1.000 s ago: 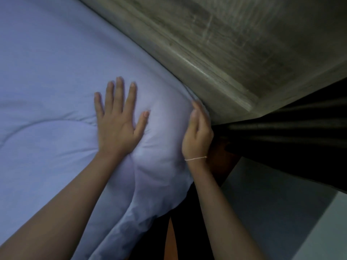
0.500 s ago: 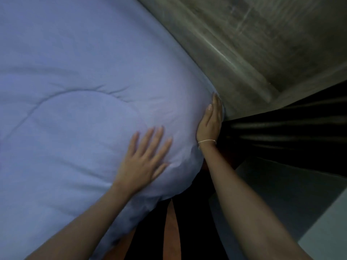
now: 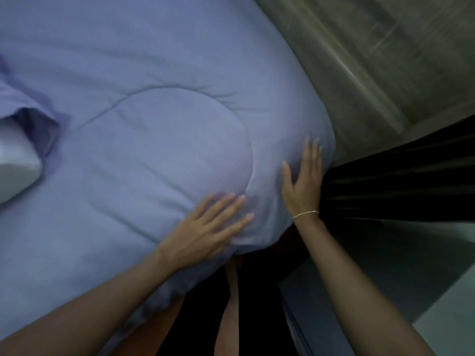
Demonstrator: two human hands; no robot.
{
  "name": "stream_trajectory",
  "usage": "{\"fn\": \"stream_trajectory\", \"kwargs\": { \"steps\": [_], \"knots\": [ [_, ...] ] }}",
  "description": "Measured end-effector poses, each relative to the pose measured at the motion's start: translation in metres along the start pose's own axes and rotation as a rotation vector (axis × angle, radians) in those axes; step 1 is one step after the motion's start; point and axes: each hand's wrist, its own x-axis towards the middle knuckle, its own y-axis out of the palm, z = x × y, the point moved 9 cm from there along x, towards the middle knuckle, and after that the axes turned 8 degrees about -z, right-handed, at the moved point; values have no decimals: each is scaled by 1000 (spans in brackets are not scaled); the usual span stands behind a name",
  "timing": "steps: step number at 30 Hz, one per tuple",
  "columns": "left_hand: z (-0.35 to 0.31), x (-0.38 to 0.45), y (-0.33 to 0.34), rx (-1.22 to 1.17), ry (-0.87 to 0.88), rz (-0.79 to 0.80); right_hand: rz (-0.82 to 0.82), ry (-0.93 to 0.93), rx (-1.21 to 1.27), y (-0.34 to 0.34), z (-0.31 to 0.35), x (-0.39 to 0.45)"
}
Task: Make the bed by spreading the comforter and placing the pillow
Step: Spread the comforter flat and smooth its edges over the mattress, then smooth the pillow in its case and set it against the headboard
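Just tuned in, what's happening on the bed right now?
A person is smoothing the blue comforter at the bed's corner. The left hand lies flat on it near the edge, fingers spread; the right hand presses flat against the corner by the wooden wall. A white pillow shows at far left, partly under the comforter's fold.

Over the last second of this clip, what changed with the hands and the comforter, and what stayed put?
The left hand slid back from higher on the pale blue quilted comforter to its near edge, fingers flat. The right hand opened from cupping the corner to lying flat against it beside the dark curtain. The view swung left, bringing a white pillow into frame. Neither hand grips anything; the comforter stays spread.
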Motion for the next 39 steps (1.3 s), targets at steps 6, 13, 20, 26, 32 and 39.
{"fn": "stream_trajectory", "kwargs": {
  "steps": [6, 13, 20, 26, 32, 39],
  "knots": [
    [11, -78, 30, 184, 59, 147, 319, -123, -280, 52, 62, -59],
    [34, -91, -16, 45, -218, 131, 417, -51, -429, 34, 69, -72],
    [91, -200, -17, -145, -807, 291, 651, -196, -343, 68, 106, -131],
    [83, -245, -55, -234, -893, 338, 784, -117, -552, 53, 121, -147],
    [153, -298, -144, -15, -1042, 195, 726, -310, -591, 46, 239, -114],
    [204, -355, -195, 57, -1317, 124, 803, -507, -414, 93, 350, -120]
  ]
}}
